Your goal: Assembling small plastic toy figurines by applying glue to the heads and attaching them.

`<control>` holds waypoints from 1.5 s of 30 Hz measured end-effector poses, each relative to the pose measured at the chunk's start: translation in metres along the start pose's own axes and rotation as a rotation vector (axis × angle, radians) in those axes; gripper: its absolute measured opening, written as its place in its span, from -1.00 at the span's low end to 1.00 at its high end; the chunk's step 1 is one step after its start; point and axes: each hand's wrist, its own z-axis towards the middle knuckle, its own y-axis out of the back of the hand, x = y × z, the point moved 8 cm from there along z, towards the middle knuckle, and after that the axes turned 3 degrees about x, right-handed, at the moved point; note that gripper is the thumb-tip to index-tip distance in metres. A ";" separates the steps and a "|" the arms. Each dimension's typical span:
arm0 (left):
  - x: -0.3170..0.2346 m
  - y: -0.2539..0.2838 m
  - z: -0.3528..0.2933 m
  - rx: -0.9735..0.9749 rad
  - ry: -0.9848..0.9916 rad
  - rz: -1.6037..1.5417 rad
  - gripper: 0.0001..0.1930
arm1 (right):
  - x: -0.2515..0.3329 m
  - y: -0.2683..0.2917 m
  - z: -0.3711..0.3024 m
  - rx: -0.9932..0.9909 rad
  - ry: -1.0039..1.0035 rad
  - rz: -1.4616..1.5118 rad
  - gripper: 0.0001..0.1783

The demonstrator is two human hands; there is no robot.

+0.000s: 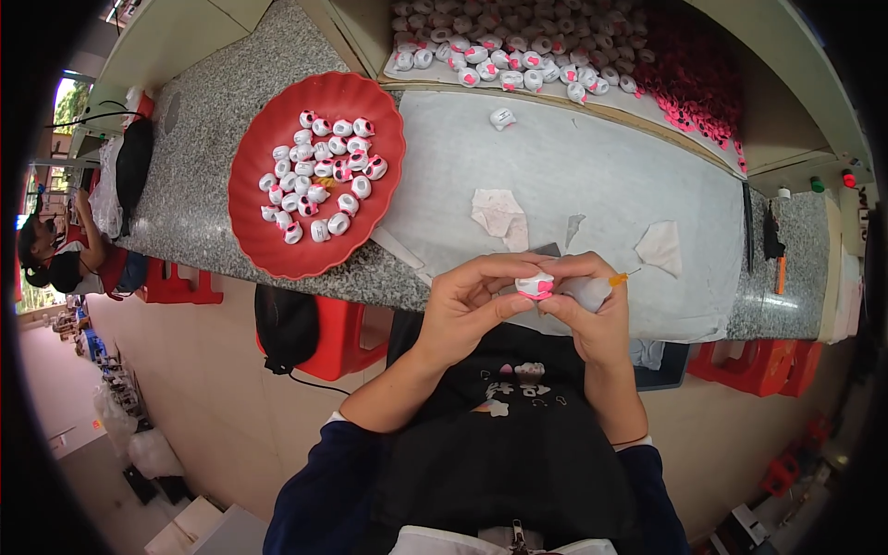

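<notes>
Near the front edge of the worktable, both my hands are raised close together. A small rounded white figure piece with a bright pink patch [534, 285] is pinched between the fingertips of my left hand [455, 303]. My right hand [597, 319] touches the piece's right side with its thumb. Held in that same hand is a small translucent bottle [590, 293] with an orange tip and thin needle, pointing up to the right. To the left, a red scalloped tray [248, 227] carries several similar white pieces, some with pink parts.
White paper [435, 157] covers the table, with one loose white piece [502, 118] and crumpled tissue scraps [499, 217]. Behind, a shelf holds many white pieces [532, 60] and a heap of pink parts [698, 88]. A red stool [342, 338] stands below; another person [79, 245] sits far left.
</notes>
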 end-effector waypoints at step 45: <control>-0.073 0.046 -0.005 -0.246 -0.270 0.700 -0.80 | -0.005 -0.018 0.009 0.071 -0.062 -0.061 -0.47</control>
